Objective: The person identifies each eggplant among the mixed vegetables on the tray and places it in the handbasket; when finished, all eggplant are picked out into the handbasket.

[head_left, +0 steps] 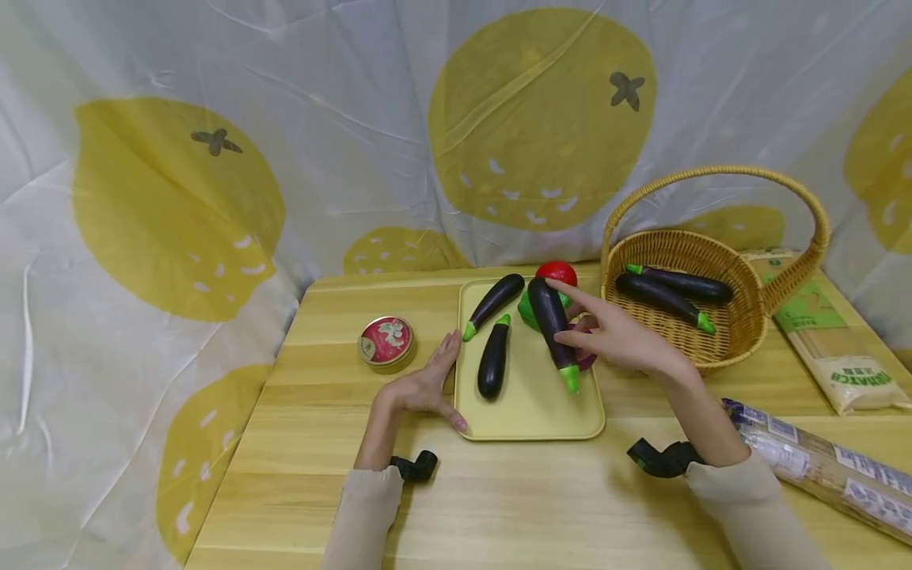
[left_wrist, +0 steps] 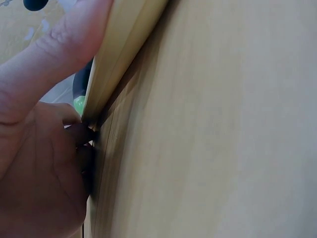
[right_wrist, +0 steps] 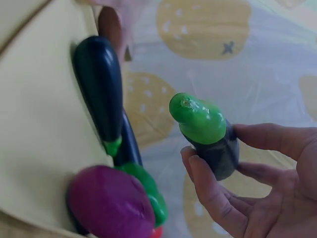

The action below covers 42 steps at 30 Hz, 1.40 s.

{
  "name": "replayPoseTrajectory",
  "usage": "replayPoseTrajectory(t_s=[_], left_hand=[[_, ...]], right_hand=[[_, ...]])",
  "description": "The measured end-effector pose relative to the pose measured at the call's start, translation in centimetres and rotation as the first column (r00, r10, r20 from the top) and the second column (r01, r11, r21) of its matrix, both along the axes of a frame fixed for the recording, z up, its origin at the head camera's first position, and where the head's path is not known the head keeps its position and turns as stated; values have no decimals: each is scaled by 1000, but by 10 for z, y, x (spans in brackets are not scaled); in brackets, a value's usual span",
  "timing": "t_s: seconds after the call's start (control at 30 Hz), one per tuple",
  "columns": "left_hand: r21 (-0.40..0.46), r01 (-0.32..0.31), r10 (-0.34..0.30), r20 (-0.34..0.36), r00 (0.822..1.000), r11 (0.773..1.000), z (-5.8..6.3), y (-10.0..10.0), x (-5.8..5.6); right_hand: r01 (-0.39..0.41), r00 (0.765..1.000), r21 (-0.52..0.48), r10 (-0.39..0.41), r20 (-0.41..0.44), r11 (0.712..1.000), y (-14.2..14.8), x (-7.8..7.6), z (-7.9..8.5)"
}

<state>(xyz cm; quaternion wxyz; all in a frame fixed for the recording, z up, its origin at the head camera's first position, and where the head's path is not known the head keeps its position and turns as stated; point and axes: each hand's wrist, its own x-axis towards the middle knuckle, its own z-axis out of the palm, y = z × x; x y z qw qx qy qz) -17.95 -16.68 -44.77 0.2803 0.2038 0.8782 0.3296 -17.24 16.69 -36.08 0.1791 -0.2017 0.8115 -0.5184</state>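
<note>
My right hand (head_left: 616,332) pinches a dark eggplant (head_left: 547,310) between thumb and fingers, above the right side of a pale yellow tray (head_left: 527,437). Its green stem end (right_wrist: 200,116) faces the right wrist camera. Two more eggplants lie on the tray, one upper left (head_left: 494,303) and one nearer the middle (head_left: 493,364). A round purple vegetable (right_wrist: 111,201), a green pepper (right_wrist: 148,191) and a red round vegetable (head_left: 557,273) sit along the tray's right side, partly hidden. With fingers spread, my left hand (head_left: 420,388) touches the tray's left edge.
A wicker basket (head_left: 751,348) with a tall handle holds two eggplants (head_left: 666,294) at the right. Beside it lie a flat food packet (head_left: 834,348) and a long clear package (head_left: 834,471). A round red tin (head_left: 386,342) stands left of the tray.
</note>
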Motion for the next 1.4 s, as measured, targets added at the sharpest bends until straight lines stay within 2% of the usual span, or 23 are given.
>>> replayPoseTrajectory(t_s=[0.2,0.47,0.77,0.97,1.2,1.4], left_hand=[[-10,3,-3,-1,1000,1000,-3,1,3],[-10,15,-15,6,1000,1000,-4,3,5],[-7,46,-46,-20,999,999,-4,6,-3],[-11,36,-36,-7,999,999,-4,3,-2],[0,26,-26,-11,1000,1000,-3,-1,0],[-6,24,-24,-7,1000,1000,-1,-1,-2]], right_hand=[[45,996,56,-41,-73,997,29,0,9],[119,992,79,-115,-55,990,63,3,17],[228,973,108,-222,-66,968,99,1,20],[254,965,111,-244,-90,961,110,-5,17],[274,959,206,-249,-137,939,120,-15,10],[248,965,234,-219,-141,940,124,-21,1]])
